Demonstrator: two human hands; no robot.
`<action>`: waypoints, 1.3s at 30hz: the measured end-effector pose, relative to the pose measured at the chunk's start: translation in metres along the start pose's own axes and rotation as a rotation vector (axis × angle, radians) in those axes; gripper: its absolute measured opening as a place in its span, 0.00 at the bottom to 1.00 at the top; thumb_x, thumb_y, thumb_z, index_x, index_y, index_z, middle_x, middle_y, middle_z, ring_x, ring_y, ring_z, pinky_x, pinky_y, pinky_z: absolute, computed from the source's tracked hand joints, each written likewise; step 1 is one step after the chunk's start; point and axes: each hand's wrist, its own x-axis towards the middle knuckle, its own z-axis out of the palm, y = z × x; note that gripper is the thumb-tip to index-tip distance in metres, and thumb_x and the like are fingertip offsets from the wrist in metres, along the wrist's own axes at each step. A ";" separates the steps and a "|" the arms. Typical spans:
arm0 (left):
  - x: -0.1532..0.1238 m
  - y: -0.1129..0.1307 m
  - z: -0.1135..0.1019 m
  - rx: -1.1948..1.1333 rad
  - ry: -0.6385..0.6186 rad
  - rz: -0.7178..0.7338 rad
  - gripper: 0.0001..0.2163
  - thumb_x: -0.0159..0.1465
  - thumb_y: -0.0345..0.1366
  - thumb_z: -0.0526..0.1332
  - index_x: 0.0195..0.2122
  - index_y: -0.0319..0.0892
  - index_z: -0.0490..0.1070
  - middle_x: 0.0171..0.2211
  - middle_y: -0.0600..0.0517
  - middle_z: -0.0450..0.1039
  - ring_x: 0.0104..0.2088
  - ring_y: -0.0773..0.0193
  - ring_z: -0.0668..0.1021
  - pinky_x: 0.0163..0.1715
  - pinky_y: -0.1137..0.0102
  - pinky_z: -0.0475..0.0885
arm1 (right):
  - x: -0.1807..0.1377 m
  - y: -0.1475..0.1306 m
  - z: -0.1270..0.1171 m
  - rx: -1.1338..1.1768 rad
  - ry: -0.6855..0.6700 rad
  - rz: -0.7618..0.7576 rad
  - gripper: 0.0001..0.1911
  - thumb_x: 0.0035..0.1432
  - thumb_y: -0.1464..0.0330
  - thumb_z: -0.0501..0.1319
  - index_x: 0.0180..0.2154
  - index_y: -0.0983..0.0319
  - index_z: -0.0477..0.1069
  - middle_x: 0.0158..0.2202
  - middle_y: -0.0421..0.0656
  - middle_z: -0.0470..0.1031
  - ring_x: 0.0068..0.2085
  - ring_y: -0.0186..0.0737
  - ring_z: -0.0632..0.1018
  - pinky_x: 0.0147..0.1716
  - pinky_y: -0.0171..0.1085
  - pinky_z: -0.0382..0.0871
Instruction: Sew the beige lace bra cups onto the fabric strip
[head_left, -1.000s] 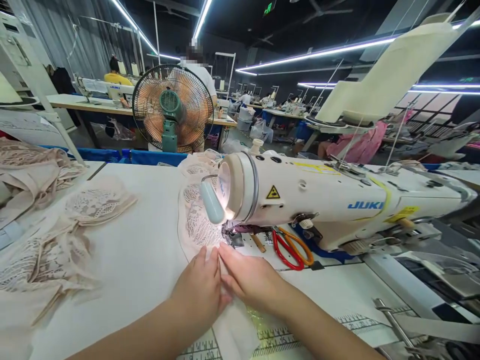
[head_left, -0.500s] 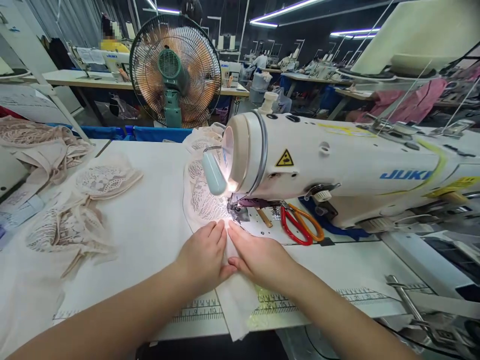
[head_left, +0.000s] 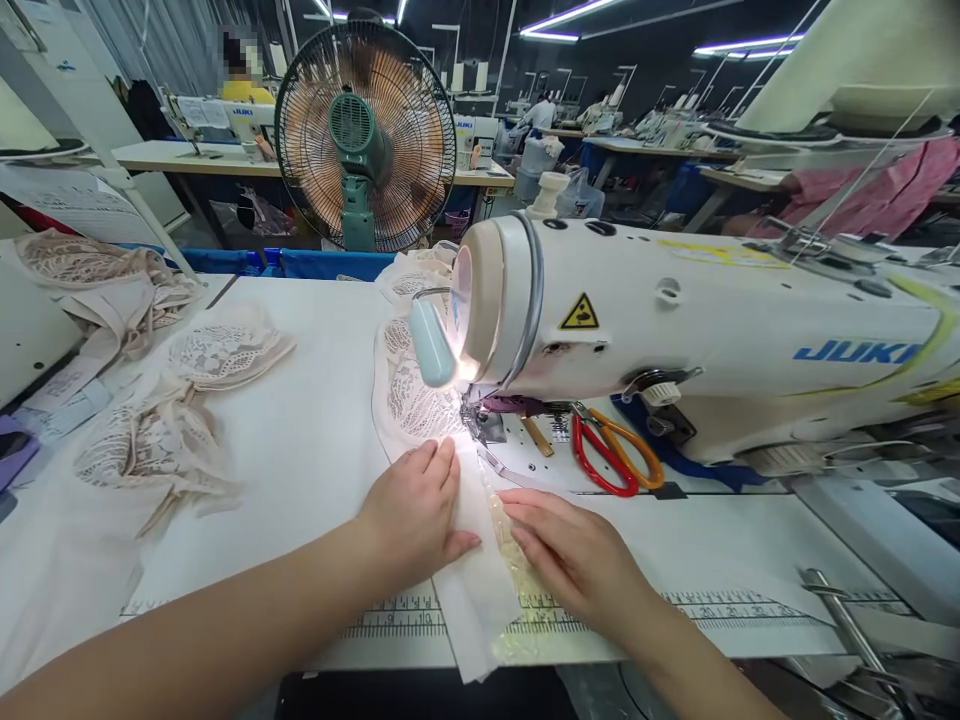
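Note:
A pale pink lace bra piece [head_left: 420,400] lies under the needle area of a white sewing machine [head_left: 720,300], its plain fabric band [head_left: 472,590] running toward the table's front edge. My left hand [head_left: 416,500] rests flat on this band just before the presser foot [head_left: 474,420], fingers together and thumb apart. To the right of the band is my right hand [head_left: 570,550], its fingers bent and pressed together near the fabric's edge; whatever is between them is hidden. Clear yellowish tape [head_left: 525,590] shows between the band and this hand.
Scissors with red and orange handles [head_left: 615,455] lie right of the needle plate. More lace bra pieces [head_left: 150,450] are piled on the left. A printed ruler [head_left: 405,618] runs along the front edge. A large fan [head_left: 364,140] stands behind the table.
My right hand has left its place beside the left thumb and moved right and slightly down, off the band. The left hand keeps nearly the same place on the fabric.

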 end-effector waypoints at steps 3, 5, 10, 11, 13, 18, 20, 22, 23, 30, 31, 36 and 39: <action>0.000 0.002 0.000 0.014 -0.026 -0.012 0.37 0.63 0.57 0.46 0.57 0.24 0.59 0.60 0.33 0.56 0.59 0.44 0.61 0.55 0.57 0.58 | 0.002 0.001 0.003 0.026 0.031 -0.001 0.11 0.60 0.72 0.51 0.41 0.60 0.70 0.42 0.45 0.77 0.42 0.38 0.78 0.39 0.37 0.75; 0.002 0.003 0.000 0.014 -0.055 -0.019 0.37 0.63 0.57 0.46 0.58 0.23 0.58 0.60 0.32 0.54 0.60 0.43 0.60 0.56 0.57 0.58 | 0.002 0.001 0.004 0.042 0.030 0.002 0.11 0.60 0.73 0.52 0.41 0.60 0.70 0.42 0.45 0.77 0.41 0.38 0.78 0.38 0.36 0.75; 0.007 0.004 0.002 0.009 -0.049 -0.045 0.38 0.63 0.57 0.46 0.59 0.23 0.56 0.60 0.32 0.54 0.61 0.44 0.58 0.57 0.57 0.56 | 0.000 0.002 0.003 0.058 0.043 0.025 0.11 0.60 0.72 0.51 0.41 0.59 0.70 0.41 0.45 0.77 0.41 0.38 0.78 0.38 0.38 0.75; 0.008 0.004 0.003 0.011 -0.044 -0.049 0.38 0.63 0.58 0.46 0.59 0.23 0.56 0.61 0.31 0.54 0.61 0.44 0.58 0.57 0.57 0.55 | 0.000 0.002 0.003 0.059 0.048 0.026 0.11 0.60 0.72 0.51 0.41 0.59 0.70 0.40 0.45 0.77 0.41 0.38 0.78 0.39 0.38 0.75; 0.008 0.004 0.003 0.006 -0.041 -0.053 0.38 0.63 0.58 0.45 0.59 0.24 0.56 0.61 0.32 0.54 0.61 0.44 0.58 0.57 0.56 0.55 | 0.000 0.003 0.003 0.062 0.056 0.025 0.11 0.60 0.73 0.51 0.41 0.59 0.70 0.40 0.44 0.77 0.41 0.38 0.78 0.39 0.37 0.75; 0.007 0.007 -0.002 -0.045 -0.054 -0.047 0.37 0.62 0.58 0.48 0.60 0.28 0.56 0.61 0.34 0.55 0.60 0.39 0.58 0.56 0.52 0.56 | 0.001 0.004 0.003 0.064 0.078 0.019 0.11 0.59 0.73 0.52 0.40 0.60 0.70 0.38 0.44 0.78 0.40 0.38 0.78 0.38 0.36 0.75; 0.006 0.008 -0.005 -0.060 -0.085 -0.049 0.37 0.61 0.58 0.48 0.60 0.29 0.56 0.61 0.34 0.54 0.60 0.36 0.56 0.56 0.51 0.56 | 0.001 0.004 0.003 0.069 0.085 0.018 0.10 0.59 0.74 0.52 0.39 0.60 0.70 0.38 0.44 0.78 0.40 0.38 0.78 0.38 0.36 0.74; 0.006 0.007 -0.006 -0.066 -0.114 -0.048 0.38 0.61 0.59 0.48 0.61 0.30 0.55 0.62 0.34 0.53 0.61 0.34 0.55 0.56 0.49 0.56 | 0.001 0.005 0.003 0.076 0.087 0.018 0.10 0.59 0.74 0.52 0.39 0.59 0.70 0.38 0.44 0.78 0.40 0.38 0.78 0.38 0.36 0.74; 0.007 0.007 -0.005 -0.068 -0.120 -0.045 0.38 0.61 0.59 0.48 0.61 0.30 0.55 0.62 0.34 0.52 0.61 0.34 0.55 0.55 0.49 0.56 | 0.001 0.005 0.003 0.079 0.087 0.018 0.10 0.59 0.74 0.52 0.39 0.59 0.70 0.38 0.44 0.78 0.40 0.38 0.78 0.38 0.36 0.75; 0.012 0.000 0.000 -0.067 -0.088 -0.050 0.37 0.61 0.59 0.47 0.61 0.32 0.55 0.62 0.35 0.51 0.61 0.36 0.55 0.56 0.50 0.56 | 0.001 0.005 0.001 0.090 0.089 0.004 0.10 0.59 0.74 0.52 0.39 0.59 0.69 0.39 0.44 0.77 0.40 0.38 0.77 0.37 0.37 0.74; 0.013 -0.002 0.001 -0.066 -0.083 -0.049 0.37 0.61 0.59 0.47 0.61 0.32 0.55 0.62 0.34 0.51 0.61 0.36 0.55 0.56 0.50 0.56 | 0.001 0.006 0.002 0.094 0.089 0.003 0.10 0.59 0.75 0.52 0.39 0.59 0.69 0.39 0.44 0.77 0.40 0.38 0.77 0.37 0.36 0.74; 0.017 -0.011 0.003 -0.043 -0.027 -0.025 0.37 0.61 0.59 0.49 0.60 0.31 0.56 0.61 0.33 0.54 0.60 0.37 0.57 0.56 0.50 0.57 | 0.000 0.006 0.002 0.112 0.063 0.015 0.09 0.60 0.75 0.52 0.38 0.60 0.69 0.39 0.44 0.76 0.39 0.37 0.76 0.37 0.35 0.72; 0.017 -0.015 0.002 -0.022 0.082 0.094 0.34 0.61 0.56 0.52 0.55 0.29 0.62 0.57 0.33 0.61 0.58 0.40 0.62 0.55 0.52 0.60 | 0.000 0.002 -0.003 0.133 -0.021 0.040 0.09 0.60 0.74 0.50 0.37 0.61 0.69 0.36 0.44 0.73 0.34 0.36 0.73 0.30 0.34 0.69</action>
